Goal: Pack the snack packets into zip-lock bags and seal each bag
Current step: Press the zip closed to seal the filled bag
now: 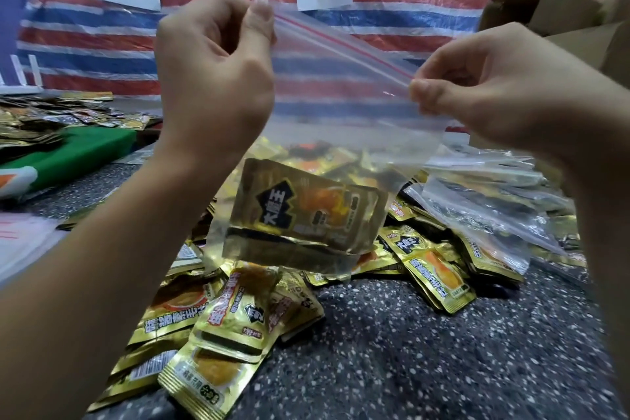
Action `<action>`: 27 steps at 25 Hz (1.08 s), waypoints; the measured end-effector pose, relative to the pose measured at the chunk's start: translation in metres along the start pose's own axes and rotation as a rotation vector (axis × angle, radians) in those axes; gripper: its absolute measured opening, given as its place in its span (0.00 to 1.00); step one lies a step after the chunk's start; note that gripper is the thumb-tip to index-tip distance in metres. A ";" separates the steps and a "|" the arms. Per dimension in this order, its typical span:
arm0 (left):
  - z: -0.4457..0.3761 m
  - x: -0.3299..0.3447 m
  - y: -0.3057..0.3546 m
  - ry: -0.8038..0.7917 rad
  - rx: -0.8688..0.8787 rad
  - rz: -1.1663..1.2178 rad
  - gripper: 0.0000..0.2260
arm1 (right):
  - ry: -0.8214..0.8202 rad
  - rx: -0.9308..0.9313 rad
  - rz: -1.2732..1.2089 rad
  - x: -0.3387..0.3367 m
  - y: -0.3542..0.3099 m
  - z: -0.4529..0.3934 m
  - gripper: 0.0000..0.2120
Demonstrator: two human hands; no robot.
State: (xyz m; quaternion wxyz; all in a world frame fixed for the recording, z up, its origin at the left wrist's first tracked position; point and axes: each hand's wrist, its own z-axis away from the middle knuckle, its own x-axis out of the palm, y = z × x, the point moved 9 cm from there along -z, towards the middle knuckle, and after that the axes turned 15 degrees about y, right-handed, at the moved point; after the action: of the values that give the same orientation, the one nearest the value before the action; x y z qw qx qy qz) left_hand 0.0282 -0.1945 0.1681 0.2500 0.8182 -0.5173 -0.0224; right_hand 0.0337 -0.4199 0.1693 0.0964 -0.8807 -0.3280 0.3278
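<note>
The left hand (211, 72) and right hand (494, 85) each pinch 1 end of the zip-lock bag (341, 106) held between them; a snack packet (306, 215) hangs inside, below. Sealing seems in hand; next, press along the strip.

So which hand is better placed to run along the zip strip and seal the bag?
Probably the right hand: it pinches the zip-lock bag at the strip's lower end, and could slide up toward the left hand, which anchors the higher corner.
</note>
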 end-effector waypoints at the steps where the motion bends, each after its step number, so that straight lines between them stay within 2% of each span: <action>1: -0.001 -0.001 -0.003 0.004 -0.009 -0.006 0.10 | -0.013 0.007 0.006 0.002 0.004 0.000 0.08; 6: -0.006 -0.003 -0.017 0.047 -0.023 -0.050 0.11 | -0.054 -0.007 0.030 0.009 0.014 -0.001 0.08; 15: -0.002 0.009 -0.035 -0.077 -0.168 0.055 0.13 | -0.014 -0.070 -0.017 0.001 0.013 -0.003 0.05; 18: 0.007 0.020 -0.032 -0.138 -0.190 0.086 0.12 | -0.110 -0.077 0.050 0.013 0.008 0.001 0.04; 21: 0.027 0.040 -0.032 -0.255 -0.284 0.110 0.14 | -0.278 -0.048 -0.031 0.045 -0.006 0.012 0.23; 22: 0.034 0.047 -0.032 -0.299 -0.308 0.103 0.14 | -0.359 -0.032 -0.064 0.060 -0.010 0.019 0.25; 24: 0.046 0.057 -0.034 -0.377 -0.329 0.083 0.15 | -0.515 -0.003 -0.082 0.093 -0.011 0.035 0.18; 27: 0.066 0.069 -0.049 -0.515 -0.410 0.022 0.16 | -0.630 0.083 -0.045 0.127 0.003 0.052 0.06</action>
State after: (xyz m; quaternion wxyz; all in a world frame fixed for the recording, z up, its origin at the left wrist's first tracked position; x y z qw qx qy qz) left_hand 0.0819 -0.2625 0.1048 0.2705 0.7127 -0.5570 -0.3295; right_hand 0.0748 -0.3434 0.0629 0.0330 -0.7237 -0.3477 0.5952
